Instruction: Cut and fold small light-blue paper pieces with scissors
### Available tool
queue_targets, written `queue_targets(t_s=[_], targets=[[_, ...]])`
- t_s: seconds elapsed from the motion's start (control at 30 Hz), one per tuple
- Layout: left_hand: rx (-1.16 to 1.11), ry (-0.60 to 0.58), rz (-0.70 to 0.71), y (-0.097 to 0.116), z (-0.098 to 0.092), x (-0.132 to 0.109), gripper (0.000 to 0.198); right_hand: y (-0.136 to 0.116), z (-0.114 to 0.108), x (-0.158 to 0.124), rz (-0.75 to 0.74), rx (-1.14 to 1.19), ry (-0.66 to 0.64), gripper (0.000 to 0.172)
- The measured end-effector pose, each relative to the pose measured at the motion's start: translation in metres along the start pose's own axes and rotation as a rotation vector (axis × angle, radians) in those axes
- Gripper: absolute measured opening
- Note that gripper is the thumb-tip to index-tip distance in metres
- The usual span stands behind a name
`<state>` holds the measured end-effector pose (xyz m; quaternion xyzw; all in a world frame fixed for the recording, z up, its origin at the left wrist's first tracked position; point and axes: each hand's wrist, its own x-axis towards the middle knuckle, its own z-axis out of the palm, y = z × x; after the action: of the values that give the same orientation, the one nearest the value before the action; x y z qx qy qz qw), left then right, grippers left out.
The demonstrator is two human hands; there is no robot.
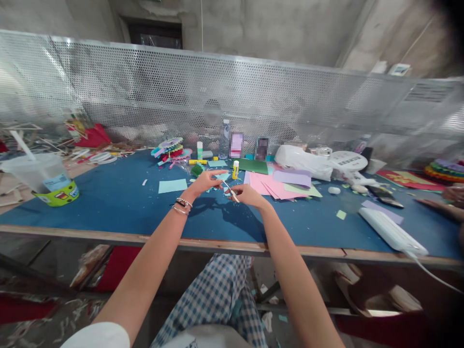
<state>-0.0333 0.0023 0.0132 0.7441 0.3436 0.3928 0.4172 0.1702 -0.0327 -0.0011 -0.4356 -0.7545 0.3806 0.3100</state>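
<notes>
My left hand point(207, 182), with bracelets at the wrist, pinches a small piece of light-blue paper point(222, 177) above the middle of the table. My right hand point(247, 195) is closed around the handles of a pair of scissors point(234, 195), whose blades point up and left toward that paper. Small paper scraps lie under and between the two hands. Just beyond them a yellow glue stick point(235, 170) stands upright. A light-blue paper sheet point(173, 186) lies flat to the left of my left hand, and pink paper sheets point(266, 186) lie to the right of my right hand.
A drink cup point(39, 176) with a straw stands at the left. A water bottle point(224, 140) and propped phones are at the back before a perforated metal screen point(145, 92). A white power strip point(393, 231) with a cable lies right, near another person's hand point(440, 208).
</notes>
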Motion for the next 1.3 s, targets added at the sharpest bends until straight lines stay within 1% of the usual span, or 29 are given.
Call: queue_targets(t_s=[0.13,0.37,0.5,0.67,0.9,1.13,1.3], targets=[[0.024,-0.060,0.009,0.0003,-0.0001,-0.0008,0.054,-0.0018,0.0012,-0.0003,0.005,0.052,0.002,0.037],[0.018,-0.120,0.013,0.0024,0.0003,-0.0032,0.052,-0.0010,0.0021,0.0003,-0.033,0.084,-0.026,0.035],[0.062,-0.124,-0.005,0.0041,-0.0004,-0.0045,0.052,-0.0003,0.0026,0.0015,-0.042,0.061,-0.045,0.035],[0.064,-0.144,0.021,0.0011,-0.0027,-0.0033,0.053,0.0008,0.0030,0.0017,-0.052,0.041,-0.041,0.035],[0.088,-0.147,0.002,0.0017,-0.0036,-0.0035,0.055,-0.0002,0.0030,0.0012,-0.021,0.029,-0.040,0.035],[0.075,-0.168,-0.001,0.0035,-0.0037,-0.0042,0.053,-0.0019,0.0037,0.0006,-0.017,0.032,-0.043,0.035],[0.061,-0.152,0.010,0.0013,-0.0043,-0.0040,0.053,-0.0014,0.0042,0.0009,-0.023,0.028,-0.036,0.034]])
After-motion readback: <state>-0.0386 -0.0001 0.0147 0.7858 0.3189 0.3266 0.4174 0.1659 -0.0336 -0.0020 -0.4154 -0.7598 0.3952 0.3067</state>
